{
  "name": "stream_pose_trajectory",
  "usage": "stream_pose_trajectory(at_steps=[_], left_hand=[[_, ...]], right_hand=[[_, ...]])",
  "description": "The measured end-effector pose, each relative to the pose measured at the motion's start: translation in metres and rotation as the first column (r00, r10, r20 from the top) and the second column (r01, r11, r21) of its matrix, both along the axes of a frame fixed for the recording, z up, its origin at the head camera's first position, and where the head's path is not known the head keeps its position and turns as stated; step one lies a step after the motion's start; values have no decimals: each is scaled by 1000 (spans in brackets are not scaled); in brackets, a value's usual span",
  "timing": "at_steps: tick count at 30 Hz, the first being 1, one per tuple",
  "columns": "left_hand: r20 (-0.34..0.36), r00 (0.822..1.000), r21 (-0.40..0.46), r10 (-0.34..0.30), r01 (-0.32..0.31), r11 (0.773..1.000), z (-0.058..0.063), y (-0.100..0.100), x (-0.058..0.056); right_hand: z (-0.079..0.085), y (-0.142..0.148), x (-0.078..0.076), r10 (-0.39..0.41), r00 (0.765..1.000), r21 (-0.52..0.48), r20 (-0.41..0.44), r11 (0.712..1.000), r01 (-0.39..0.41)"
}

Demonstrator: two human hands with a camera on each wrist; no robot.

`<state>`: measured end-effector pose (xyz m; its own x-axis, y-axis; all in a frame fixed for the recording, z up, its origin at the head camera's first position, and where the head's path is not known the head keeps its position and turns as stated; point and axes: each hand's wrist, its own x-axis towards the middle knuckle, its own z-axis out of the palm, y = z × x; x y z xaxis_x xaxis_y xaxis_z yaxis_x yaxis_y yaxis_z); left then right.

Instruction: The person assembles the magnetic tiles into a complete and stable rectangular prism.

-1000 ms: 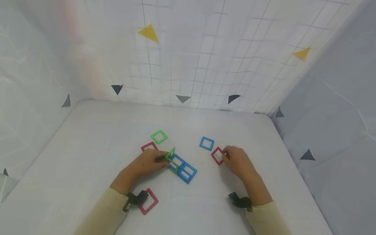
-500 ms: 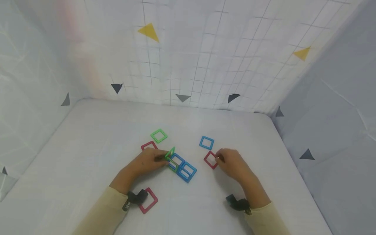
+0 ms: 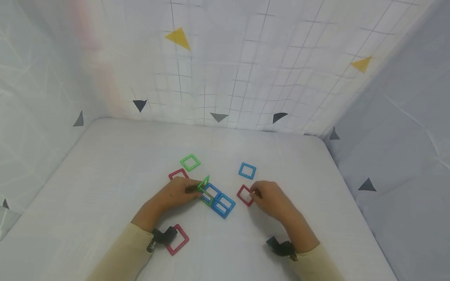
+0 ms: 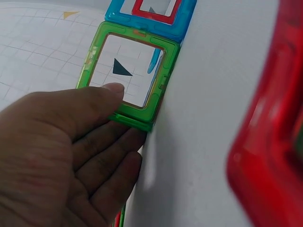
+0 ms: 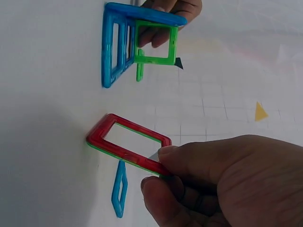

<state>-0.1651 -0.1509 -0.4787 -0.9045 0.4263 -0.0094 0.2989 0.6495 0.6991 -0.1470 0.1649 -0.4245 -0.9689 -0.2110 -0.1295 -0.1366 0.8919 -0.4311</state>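
1. The left hand [image 3: 177, 192], at nine o'clock from the joined blue frames [image 3: 216, 201], pinches a green frame [image 4: 163, 81] touching them.
2. The right hand [image 3: 272, 199], past three o'clock, pinches a red frame [image 5: 128, 156] just beside them, apart.
3. A loose blue frame [image 3: 241, 168] lies toward one o'clock, a loose green frame [image 3: 183, 165] toward eleven.

A whitish bench [image 3: 116, 152] with rounded far corners meets a pale, finely gridded back sheet [image 3: 214, 54] — dotted with yellow triangles [image 3: 179, 38] and dark triangles [image 3: 140, 105]. Creased greyish side sheets [image 3: 408, 128] flank it left and right — all in soft, diffuse light.
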Motion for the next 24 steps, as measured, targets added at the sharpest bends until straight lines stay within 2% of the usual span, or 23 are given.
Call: stream_pose_trajectory(at_steps=[24], left_hand=[[47, 999, -11, 25, -25, 1000, 2, 1, 1]], right_hand=[[-5, -14, 8, 79, 996, -45, -35, 996, -81]])
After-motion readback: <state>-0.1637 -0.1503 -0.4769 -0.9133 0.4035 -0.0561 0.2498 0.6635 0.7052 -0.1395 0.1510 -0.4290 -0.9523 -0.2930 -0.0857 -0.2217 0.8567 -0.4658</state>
